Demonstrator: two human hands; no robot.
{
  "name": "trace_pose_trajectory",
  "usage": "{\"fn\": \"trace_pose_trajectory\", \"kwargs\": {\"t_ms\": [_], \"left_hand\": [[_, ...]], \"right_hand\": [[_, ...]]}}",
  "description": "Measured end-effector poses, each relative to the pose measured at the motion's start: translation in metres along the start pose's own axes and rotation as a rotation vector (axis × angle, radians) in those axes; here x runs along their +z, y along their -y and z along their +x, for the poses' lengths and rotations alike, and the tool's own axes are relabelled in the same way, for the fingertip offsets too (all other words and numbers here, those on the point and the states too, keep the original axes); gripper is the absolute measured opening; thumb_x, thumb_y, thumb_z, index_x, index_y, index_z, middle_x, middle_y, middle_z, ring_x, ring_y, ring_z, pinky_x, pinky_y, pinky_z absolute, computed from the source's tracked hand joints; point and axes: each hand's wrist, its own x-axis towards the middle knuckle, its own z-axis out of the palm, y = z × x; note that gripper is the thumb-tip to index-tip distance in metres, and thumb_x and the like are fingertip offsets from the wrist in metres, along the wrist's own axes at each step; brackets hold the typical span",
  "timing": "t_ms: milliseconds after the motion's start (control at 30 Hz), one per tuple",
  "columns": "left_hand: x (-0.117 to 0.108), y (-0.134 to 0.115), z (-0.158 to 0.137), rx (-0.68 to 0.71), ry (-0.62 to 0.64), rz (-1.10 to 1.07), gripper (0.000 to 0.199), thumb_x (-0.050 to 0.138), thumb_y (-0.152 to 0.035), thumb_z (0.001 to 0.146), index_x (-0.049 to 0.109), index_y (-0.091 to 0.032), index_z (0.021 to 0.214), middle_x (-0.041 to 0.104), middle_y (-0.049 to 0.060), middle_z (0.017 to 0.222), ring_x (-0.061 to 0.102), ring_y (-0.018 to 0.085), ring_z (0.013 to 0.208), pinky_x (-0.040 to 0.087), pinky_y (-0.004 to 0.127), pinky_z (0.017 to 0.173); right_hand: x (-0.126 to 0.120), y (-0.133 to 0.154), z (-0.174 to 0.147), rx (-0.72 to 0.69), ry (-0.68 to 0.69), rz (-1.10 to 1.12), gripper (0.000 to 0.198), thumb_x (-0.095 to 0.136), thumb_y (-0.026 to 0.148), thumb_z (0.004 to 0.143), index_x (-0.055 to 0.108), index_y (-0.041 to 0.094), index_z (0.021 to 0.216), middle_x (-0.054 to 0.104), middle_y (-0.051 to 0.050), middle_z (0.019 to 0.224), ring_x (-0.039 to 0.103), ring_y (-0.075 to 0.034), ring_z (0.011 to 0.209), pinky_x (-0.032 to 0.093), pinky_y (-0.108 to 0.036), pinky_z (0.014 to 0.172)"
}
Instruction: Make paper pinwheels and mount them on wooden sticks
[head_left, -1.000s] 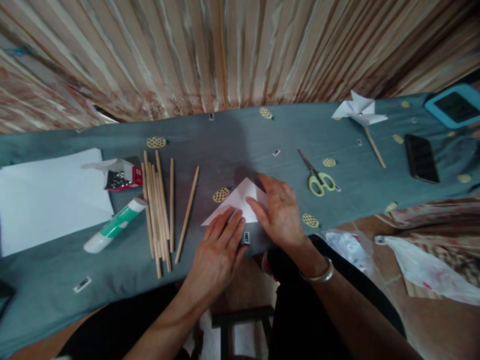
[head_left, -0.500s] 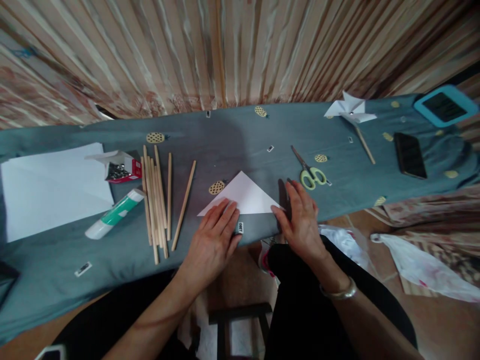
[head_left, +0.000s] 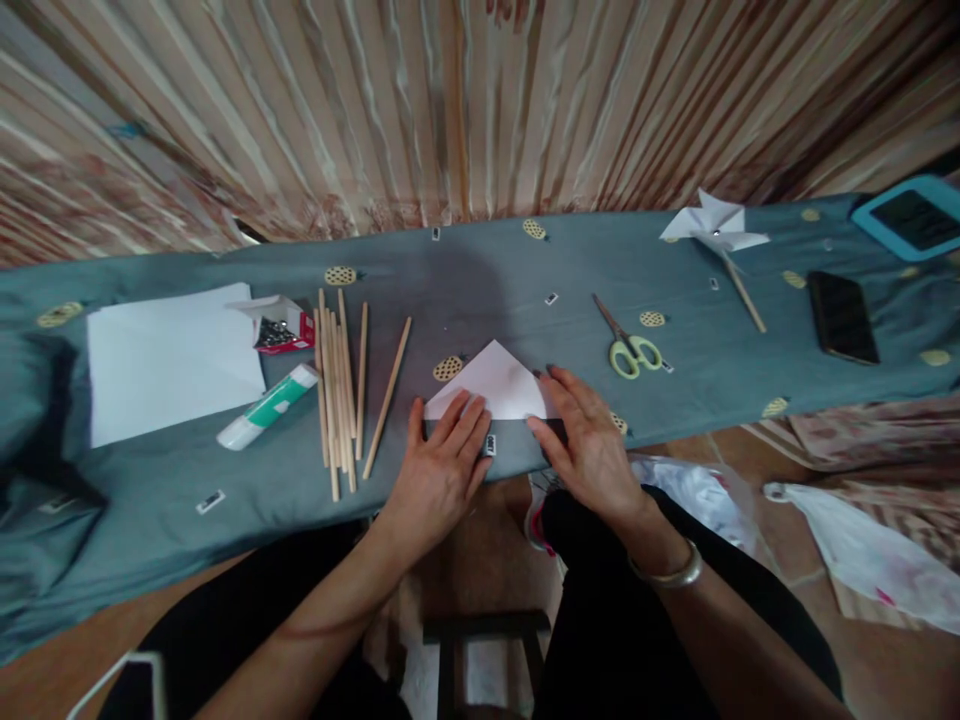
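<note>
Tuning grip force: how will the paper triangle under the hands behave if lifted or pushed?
The paper triangle is probably light, being thin sheet. Lifted by one corner, it would likely flex, with no visible backing. Lying flat on the cloth, it would probably slide or buckle rather than roll.

Head camera: is looking forward and steeply down from the wearer's head.
Curtain: is filling the top of the frame.
Table: is crossing the middle from edge to edge.
Left hand and right hand: are showing near the center, close below.
Forearms: are entering from the bottom edge.
Floor: is showing at lower right.
</note>
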Motion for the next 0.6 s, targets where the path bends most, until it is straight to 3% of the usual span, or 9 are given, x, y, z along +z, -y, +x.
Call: {"fn": "trace_pose_trajectory", "kwargs": {"t_ms": [300,467,600], "left_hand": [[-0.002,0.001,-0.002,-0.011,-0.004,-0.007,0.044,0.041,-0.031,0.099,0.049,-0.012,0.138,0.047,0.016,0.147,0.041,0.032,0.139,0.024,0.069,0.112],[-0.002,0.001,-0.002,0.0,-0.041,-0.029,0.042,0.046,-0.029,0.097,0.051,-0.012,0.135,0.051,0.017,0.144,0.044,0.033,0.137,0.026,0.069,0.11],[-0.002,0.002,-0.002,0.005,-0.063,-0.054,0.041,0.047,-0.028,0.096,0.053,-0.012,0.133,0.053,0.018,0.142,0.045,0.033,0.136,0.023,0.068,0.112]], "right_hand": [[0.003,-0.002,0.004,0.07,0.014,0.032,0.053,0.049,0.049,0.093,0.056,0.013,0.13,0.053,-0.021,0.14,0.051,-0.033,0.129,0.043,-0.055,0.106],[-0.003,0.003,0.012,0.089,-0.006,0.099,0.052,0.053,0.048,0.092,0.058,0.012,0.129,0.062,-0.019,0.13,0.057,-0.032,0.122,0.046,-0.053,0.103],[-0.01,-0.001,0.016,0.275,0.029,0.302,0.048,0.061,0.047,0.087,0.063,0.018,0.124,0.073,-0.013,0.111,0.069,-0.026,0.099,0.055,-0.043,0.089]]}}
